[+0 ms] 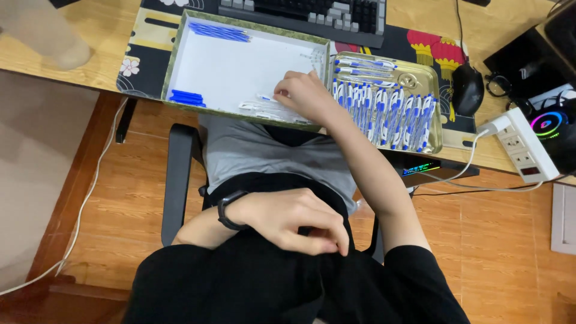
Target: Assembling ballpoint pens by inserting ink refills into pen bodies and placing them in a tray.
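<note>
Head view, looking down over lap and counter [72, 45].

Right hand [305, 93]: reached forward into the white-lined box [240, 66] near the counter's front edge, fingers curled narrow over the clear pen parts [264, 109] lying along the box's near wall; touching them, though whether any is actually pinched cannot be told.

Left hand [288, 219]: down in the lap, well away from the counter, fingers bent and thumb tip close to the fingertips against dark clothing; nothing seen held. Black wristband [226, 211] on that wrist.

Inside the box: blue pen parts [219, 31] heaped at the far left corner, a second blue bundle [187, 98] at the near left corner, a few small pieces at the far right corner, too small to tell apart.

Gold metal tray [420, 75] just beside the box on its right, touching or nearly so, filled with blue-and-white pens [384, 108] laid roughly parallel.

Toward the counter's back edge: keyboard [312, 15], resting on a dark patterned desk mat [144, 48]. Toward the right edge: black mouse [467, 89], eyeglasses [501, 84], white power strip [528, 147] with a plug in its near end, and a round device with a coloured glowing ring [547, 123].

Below the counter: chair armrest [179, 180] over a wooden floor [498, 252].
</note>
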